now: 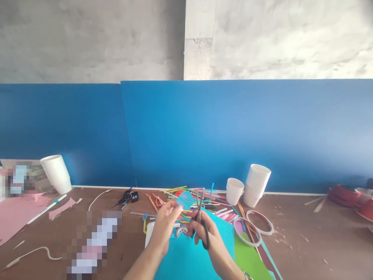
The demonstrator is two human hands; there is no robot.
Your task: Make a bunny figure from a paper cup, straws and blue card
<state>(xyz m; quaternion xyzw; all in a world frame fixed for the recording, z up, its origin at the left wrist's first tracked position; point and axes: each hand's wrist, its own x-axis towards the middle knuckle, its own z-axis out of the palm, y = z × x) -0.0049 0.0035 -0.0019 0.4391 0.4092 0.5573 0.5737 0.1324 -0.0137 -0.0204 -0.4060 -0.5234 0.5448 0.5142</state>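
Note:
My left hand (166, 225) pinches a small piece of blue paper (185, 199) between thumb and fingers. Just to its right, my right hand (205, 230) grips black-handled scissors (199, 212), their slightly parted blades pointing up and away from me. The blades are beside the paper's right edge. Under both hands lies a large sheet of blue paper (186, 258). Behind them is a pile of colourful straws and sticks (224, 213). A small whitish ring-shaped item (181, 232) sits between my hands, partly hidden.
Stacked white cups stand at the right (256, 186) and left (56, 173), with a shorter stack (234, 191) near the centre. Two tape rolls (247, 232) overlap green paper (247, 256). Keys (127, 198), pink paper (21, 214) and a white cable (35, 251) lie leftward. A blue partition (233, 132) rises behind.

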